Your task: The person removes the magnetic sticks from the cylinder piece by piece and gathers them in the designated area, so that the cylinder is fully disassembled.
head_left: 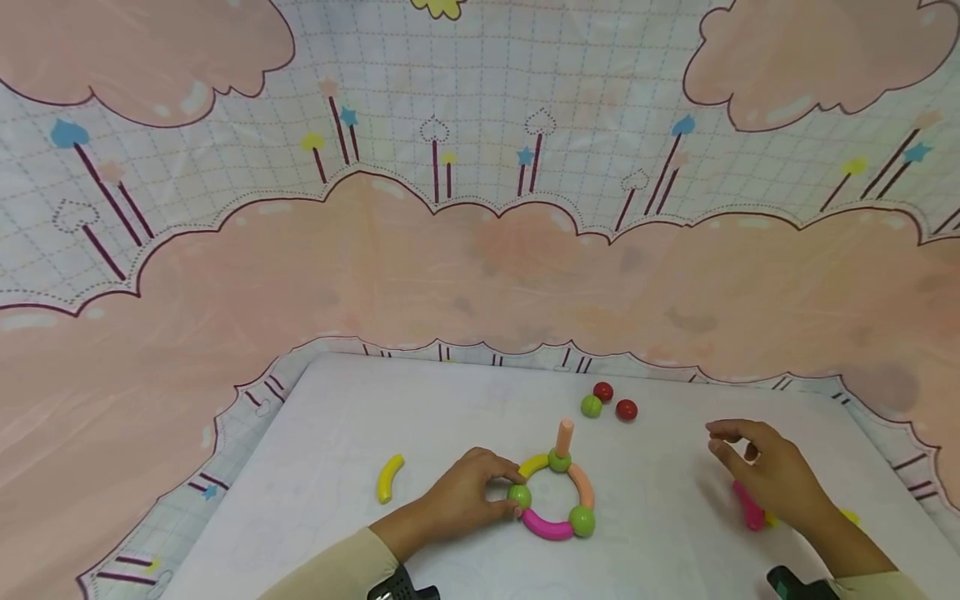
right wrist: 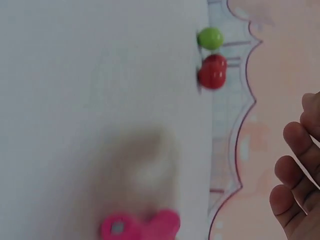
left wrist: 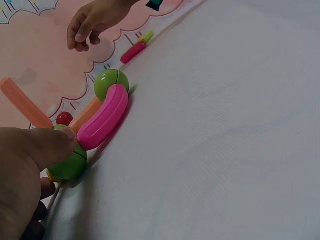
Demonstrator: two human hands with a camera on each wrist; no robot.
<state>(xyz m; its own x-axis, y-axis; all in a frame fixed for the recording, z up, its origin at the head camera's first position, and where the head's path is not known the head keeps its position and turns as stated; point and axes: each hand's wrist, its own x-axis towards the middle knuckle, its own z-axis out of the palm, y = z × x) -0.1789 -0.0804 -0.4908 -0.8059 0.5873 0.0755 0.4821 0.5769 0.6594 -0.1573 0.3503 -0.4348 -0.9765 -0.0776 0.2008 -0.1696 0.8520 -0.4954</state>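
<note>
Pinched the leftmost green ball [head_left: 519, 497] of the ring [head_left: 582, 487] with the left hand [head_left: 467, 490]; held the right hand [head_left: 774, 471], loose and empty, nearer the slanting magenta stick [head_left: 749, 508], well rightward.

a white table [head_left: 637, 550] bears a ring [head_left: 547, 530], three balls [head_left: 626, 409], a yellow arc [head_left: 387, 478] and, seemingly, pink pieces [head_left: 750, 510].

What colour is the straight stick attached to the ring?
The straight stick is light orange, best seen in the left wrist view.
</note>
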